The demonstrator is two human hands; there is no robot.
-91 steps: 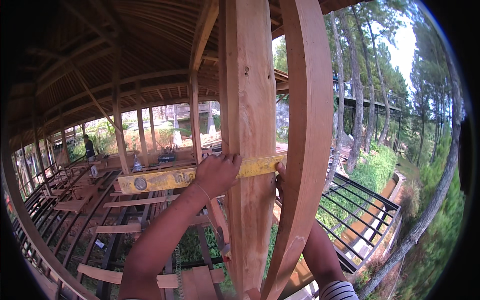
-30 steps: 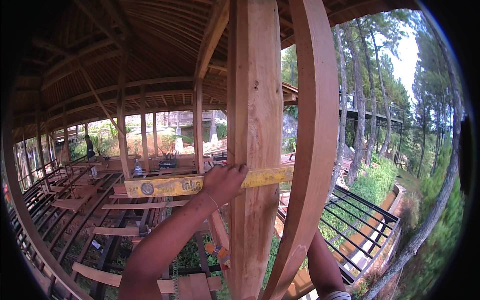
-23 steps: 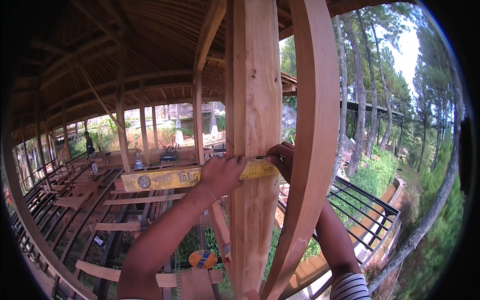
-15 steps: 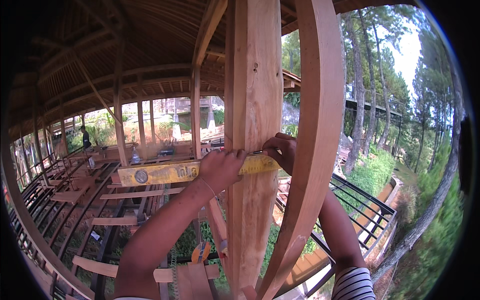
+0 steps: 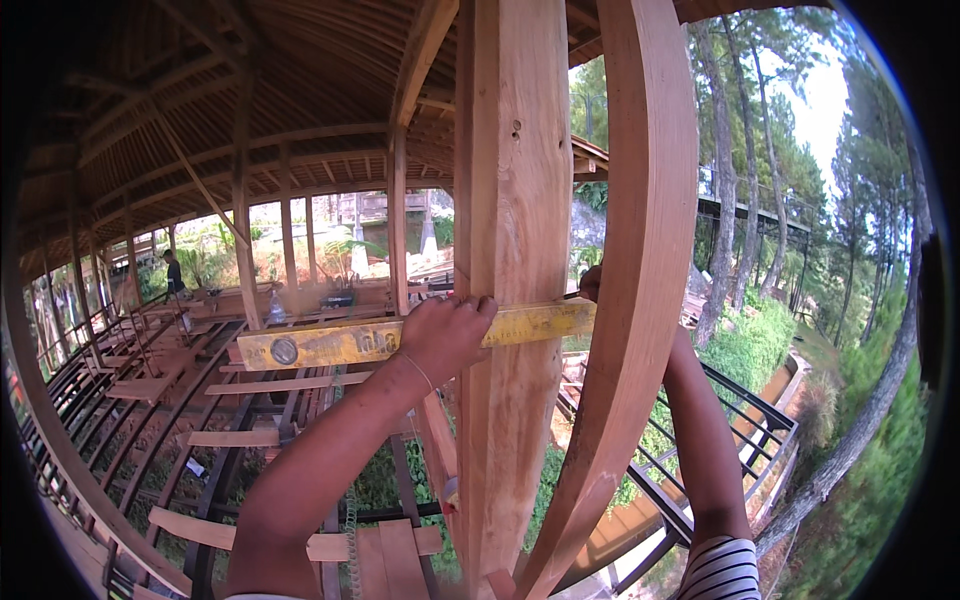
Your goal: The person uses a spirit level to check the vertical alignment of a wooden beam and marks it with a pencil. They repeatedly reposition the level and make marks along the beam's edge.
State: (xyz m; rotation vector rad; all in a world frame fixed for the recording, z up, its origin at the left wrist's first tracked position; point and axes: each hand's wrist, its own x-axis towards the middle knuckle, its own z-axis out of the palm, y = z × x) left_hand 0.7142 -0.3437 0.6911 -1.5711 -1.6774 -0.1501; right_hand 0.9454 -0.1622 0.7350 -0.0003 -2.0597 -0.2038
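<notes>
My left hand is closed over a long yellow spirit level, lying across a tall rough wooden post. Its right end reaches the edge of a smoother timber, which looks curved through the lens. Just above that end, partly behind this timber, fingertips of my right hand curl by a thin dark thing too small to name; the rest of that hand is hidden, its forearm reappearing at the right.
Dark metal joists with scattered boards spread below. A distant person stands at the left. Wooden posts carry the roof. An outer metal frame, a channel and tree trunks are on the right.
My right hand rose above the level, then moved right behind the smoother timber. My left hand stays on the level. An orange hanging object below has gone from view.
</notes>
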